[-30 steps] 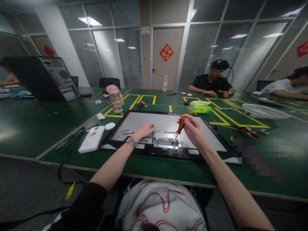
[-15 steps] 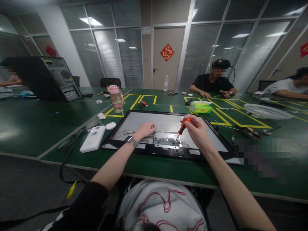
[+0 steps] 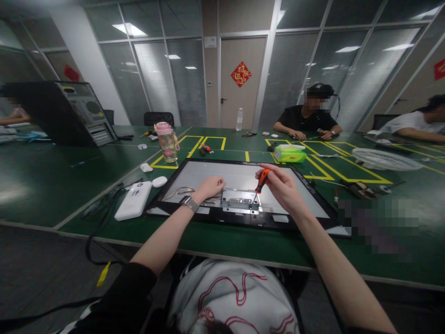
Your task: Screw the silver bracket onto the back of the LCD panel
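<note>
My right hand (image 3: 281, 183) grips a screwdriver (image 3: 262, 182) with an orange and black handle. Its shaft slants down to the right end of a silver metal bracket (image 3: 236, 202), where the tip is too small to make out. The bracket sits near the front edge of a flat display panel (image 3: 187, 172) with a grey back and black frame, lying on the table. My left hand (image 3: 210, 188) rests at the bracket's left corner, fingers curled, their undersides hidden. Thin wires (image 3: 182, 190) lie on the panel by my left wrist, which wears a watch.
Left of the panel lie a white power bank (image 3: 134, 202), a white oval case (image 3: 159, 181) and black cables. Behind stand a pink-lidded bottle (image 3: 167, 144) and a green tissue pack (image 3: 290, 154). A black computer case (image 3: 52, 111) is far left. A person (image 3: 309, 118) sits opposite.
The screwdriver now stands a little more upright, its handle shifted slightly left. My right hand's fingers have changed position around the handle. My left hand has stayed in place.
</note>
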